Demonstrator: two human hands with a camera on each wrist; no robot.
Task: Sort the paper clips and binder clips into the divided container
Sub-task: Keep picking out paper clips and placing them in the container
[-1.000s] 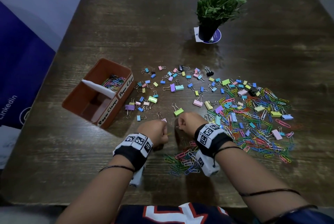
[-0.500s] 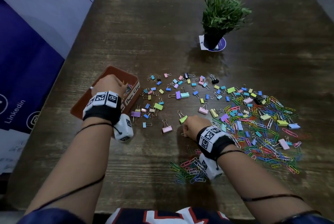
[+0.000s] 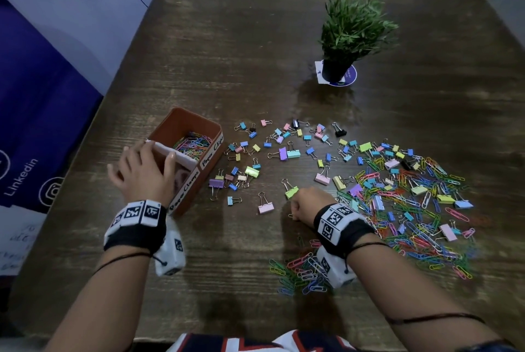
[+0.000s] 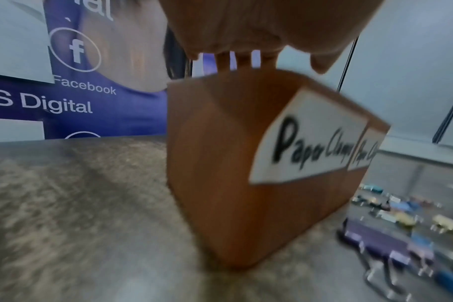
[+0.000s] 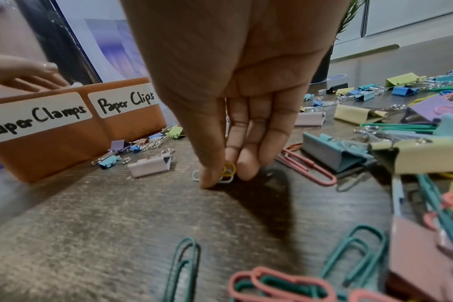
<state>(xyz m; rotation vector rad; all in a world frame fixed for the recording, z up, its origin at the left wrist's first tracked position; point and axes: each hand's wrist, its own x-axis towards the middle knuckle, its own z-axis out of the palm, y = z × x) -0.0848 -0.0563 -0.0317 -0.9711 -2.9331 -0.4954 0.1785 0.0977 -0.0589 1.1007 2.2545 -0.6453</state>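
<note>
Now, low in the frame, a pile of paper clips (image 3: 301, 272) lies by my right wrist. Just above it my right hand (image 3: 305, 204) pinches a yellow clip (image 5: 229, 169) against the table (image 3: 227, 280), as it did a second ago. Left of centre, my left hand (image 3: 143, 172) has swung from beside the right to the box (image 3: 196, 178), fingers spread, holding nothing: probably its clip just dropped in. Binder clips (image 3: 284, 152) remain scattered beyond.

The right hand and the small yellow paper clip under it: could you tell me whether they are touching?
Touching. The right wrist view shows the right hand with its fingertips pinching the yellow paper clip against the table.
</note>
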